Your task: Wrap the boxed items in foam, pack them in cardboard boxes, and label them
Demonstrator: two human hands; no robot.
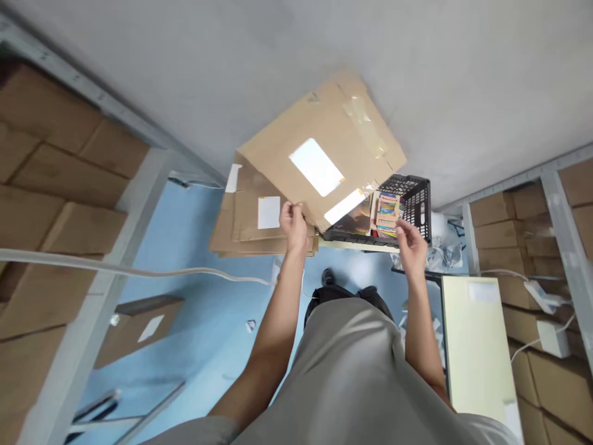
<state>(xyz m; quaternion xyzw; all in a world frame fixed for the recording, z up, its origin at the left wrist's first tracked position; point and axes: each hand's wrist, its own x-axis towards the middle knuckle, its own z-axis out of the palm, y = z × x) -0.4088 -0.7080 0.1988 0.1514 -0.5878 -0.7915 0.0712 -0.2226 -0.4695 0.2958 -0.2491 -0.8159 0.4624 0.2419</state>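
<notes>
My left hand (294, 225) is closed on the lower corner of a flattened cardboard box (278, 154). The box is tilted, with white labels and clear tape on its face, and hides part of what lies behind. Under it, to the left, lies a stack of flat cardboard (245, 216). My right hand (411, 246) is over the front right of a black plastic crate (422, 210), its fingertips pinched at the lower corner of a colourful card (388, 210). Other printed items, including a dark picture cover (354, 221), lie in the crate.
Shelves of brown boxes stand left (55, 179) and right (504, 241). A white cable (208, 271) crosses on the left. A pale yellow tabletop (479, 346) is at my right, and a carton (139, 327) sits on the blue floor. A grey wall (440, 80) rises ahead.
</notes>
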